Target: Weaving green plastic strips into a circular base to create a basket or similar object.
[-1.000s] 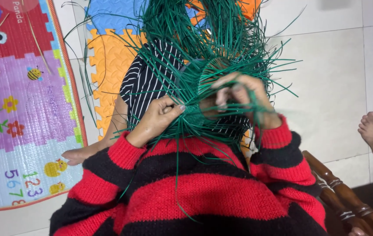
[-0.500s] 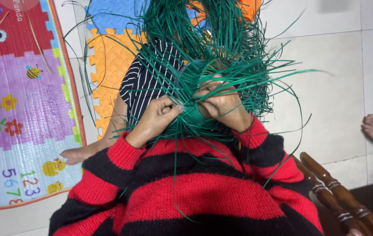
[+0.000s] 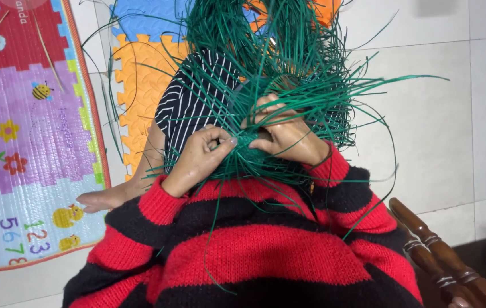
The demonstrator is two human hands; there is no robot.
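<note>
Left hand (image 3: 203,154) is pinched shut on a few green strands (image 3: 288,80), thumb against fingertips, keeping them taut at the woven centre. Right hand (image 3: 285,137) is closed over the same centre, fingers threaded among the strands to hold the crossing firm. The bundle rests on the lap, fanning upward over the striped cloth (image 3: 194,108), foam mat (image 3: 140,80) and tiled floor (image 3: 436,114).

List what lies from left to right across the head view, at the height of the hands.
Colourful play mat → orange foam puzzle tile → black-and-white striped cloth → left hand → right hand, both in the green strips → pale floor tiles.
</note>
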